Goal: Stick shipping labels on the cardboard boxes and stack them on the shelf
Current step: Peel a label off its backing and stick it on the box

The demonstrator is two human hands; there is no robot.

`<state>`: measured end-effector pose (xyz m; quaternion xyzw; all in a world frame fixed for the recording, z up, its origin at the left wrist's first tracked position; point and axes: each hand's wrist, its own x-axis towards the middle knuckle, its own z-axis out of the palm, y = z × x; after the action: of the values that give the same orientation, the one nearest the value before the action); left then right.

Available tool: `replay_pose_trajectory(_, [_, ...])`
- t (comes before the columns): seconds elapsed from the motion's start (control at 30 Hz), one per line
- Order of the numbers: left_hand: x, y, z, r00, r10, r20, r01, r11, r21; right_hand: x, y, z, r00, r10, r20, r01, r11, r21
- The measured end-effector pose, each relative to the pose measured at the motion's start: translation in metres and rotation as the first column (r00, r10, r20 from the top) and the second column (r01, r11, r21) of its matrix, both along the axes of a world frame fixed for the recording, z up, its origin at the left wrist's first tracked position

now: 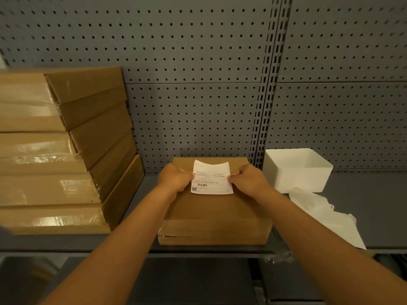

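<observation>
At the left of the shelf (363,216), a stack of cardboard boxes (66,150) is sitting taped shut, leaning slightly, its tops too blurred and steeply angled to tell whether labels are on them. That pile suggests the stacking is partly done. In the middle, one cardboard box (215,216) is lying flat on the shelf, its long axis running from the person toward the pegboard back wall (198,51). The left hand (174,179) is pinching the left edge of the shipping label (211,179) with curled fingers, and the right hand (248,179) is pinching the right edge likewise. The label is resting on the far half of the box top, print facing up and reading upright to the person, its far edge curling up unstuck. Pressing it flat and stacking this box seem left. Further right, a white bin (297,170) and white backing sheets (326,214) are lying on the shelf.
</observation>
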<state>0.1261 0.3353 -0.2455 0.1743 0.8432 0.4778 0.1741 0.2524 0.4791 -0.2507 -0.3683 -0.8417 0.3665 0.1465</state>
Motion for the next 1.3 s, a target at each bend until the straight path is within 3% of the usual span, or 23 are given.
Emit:
replay_pose_trajectory(0.37, [-0.002, 0.005, -0.003, 0.996, 0.026, -0.091, -0.034, 0.995, -0.092, -0.005, -0.003, -0.001, 0.997, 0.003, 0.083, -0.013, 0.992, 0.126])
replay_pose_trajectory(1.3, [0.005, 0.01, -0.009, 0.956, 0.028, -0.291, -0.083, 0.98, -0.18, -0.006, -0.011, -0.007, 0.995, -0.041, 0.086, 0.018, 0.967, 0.254])
